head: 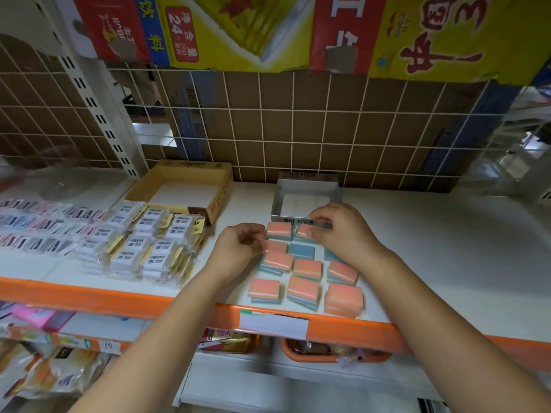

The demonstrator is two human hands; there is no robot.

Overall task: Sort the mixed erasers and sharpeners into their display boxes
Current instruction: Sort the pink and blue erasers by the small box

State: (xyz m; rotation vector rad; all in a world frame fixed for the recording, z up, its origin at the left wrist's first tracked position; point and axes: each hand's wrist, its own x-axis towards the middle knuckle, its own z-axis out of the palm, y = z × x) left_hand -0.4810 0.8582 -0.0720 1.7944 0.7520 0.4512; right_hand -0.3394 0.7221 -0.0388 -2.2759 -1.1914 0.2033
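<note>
Several pink-and-blue erasers (307, 268) lie in small stacks on the white shelf, in front of an empty grey display box (304, 201). My left hand (238, 248) rests curled at the left edge of the stacks, its fingers touching an eraser in the second row. My right hand (343, 231) pinches the top-right stack (304, 232) just below the grey box. To the left, a pile of wrapped white 2B erasers (149, 242) sits in front of an empty yellow cardboard box (190, 186).
Blurred pastel items (38, 225) cover the far left of the shelf. The shelf (447, 248) has an orange front edge (89, 296) with a white label (274, 323). A wire grid (298, 123) backs the shelf. Snacks sit on the lower shelf.
</note>
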